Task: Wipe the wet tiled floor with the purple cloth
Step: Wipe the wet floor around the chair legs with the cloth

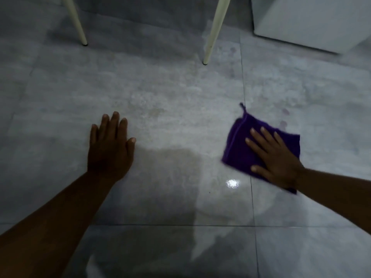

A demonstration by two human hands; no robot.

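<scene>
The purple cloth, folded into a rough square with a small loop at its far corner, lies flat on the grey tiled floor at the right. My right hand presses down on it with fingers spread. My left hand rests palm down on the bare tile at the left, fingers together, holding nothing. The floor shines with a wet film and a bright light reflection just below the cloth. Faint purple marks show on the tile beyond the cloth.
Two cream furniture legs stand on the floor at the back. A white cabinet or appliance fills the back right corner. Tile grout lines cross near the cloth.
</scene>
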